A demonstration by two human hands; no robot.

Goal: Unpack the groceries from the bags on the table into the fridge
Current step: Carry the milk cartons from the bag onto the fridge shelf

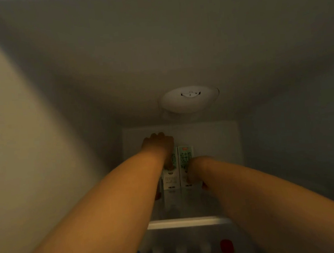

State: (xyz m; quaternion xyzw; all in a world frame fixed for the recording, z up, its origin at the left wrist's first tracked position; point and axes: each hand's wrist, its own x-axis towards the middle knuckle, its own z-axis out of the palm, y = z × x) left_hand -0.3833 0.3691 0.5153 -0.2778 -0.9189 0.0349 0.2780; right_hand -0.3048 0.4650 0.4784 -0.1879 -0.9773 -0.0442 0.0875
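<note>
Dim fridge [284, 136] interior, seen from close up. A round white light [188, 99] sits on the ceiling above the fingers. Both bare arms reach to the back of a glass shelf [186, 205]. Two milk cartons stand upright there, touching. The left hand [158, 145] drapes over the left carton [171, 178], fingers curled behind its top. The right hand [194, 170] grips the right carton [185, 155] low, fingers wrapped round its right edge. Below the fingers, blurred bottles [181, 251] stand on a lower level.
</note>
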